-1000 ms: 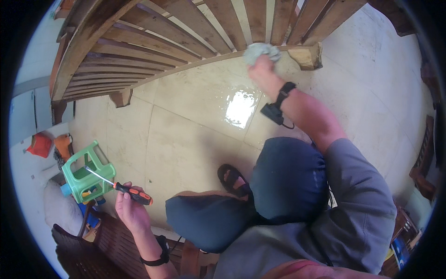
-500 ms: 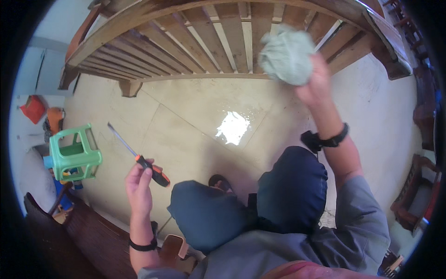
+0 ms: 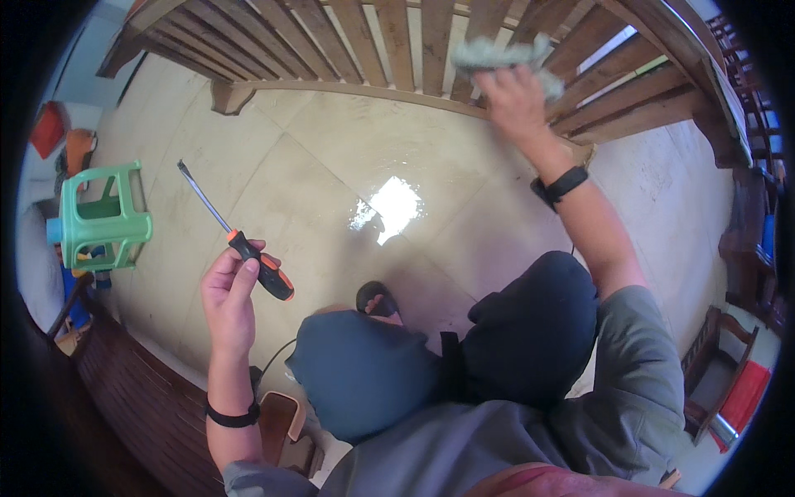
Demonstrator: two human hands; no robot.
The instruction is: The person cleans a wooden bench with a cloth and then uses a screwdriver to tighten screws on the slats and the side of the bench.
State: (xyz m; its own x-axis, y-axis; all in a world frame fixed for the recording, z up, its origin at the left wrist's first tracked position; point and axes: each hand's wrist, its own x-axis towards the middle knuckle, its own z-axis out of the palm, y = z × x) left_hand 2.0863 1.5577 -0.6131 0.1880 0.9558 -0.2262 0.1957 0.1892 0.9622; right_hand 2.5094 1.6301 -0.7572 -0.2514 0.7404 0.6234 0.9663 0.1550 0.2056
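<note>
My left hand point(image 3: 232, 302) is closed round the handle of a screwdriver point(image 3: 263, 267) with a black and orange grip. Its steel shaft points up and left over the floor. At the upper right, my right hand point(image 3: 517, 103) presses a crumpled pale green cloth point(image 3: 497, 56) against the slats of a wooden slatted bench point(image 3: 397, 50). The fingers lie over the cloth and hide part of it.
A green plastic stool point(image 3: 108, 219) stands on the tiled floor point(image 3: 265, 157) at the left. Dark wooden furniture point(image 3: 141, 393) fills the lower left. A wooden chair point(image 3: 716, 364) with something red stands at the right. A bright reflection shows on the wet-looking floor.
My right hand has brought the cloth from in front of the bench onto its slats, where it looks flatter. The left hand still holds the screwdriver, slightly higher and further left in view.
</note>
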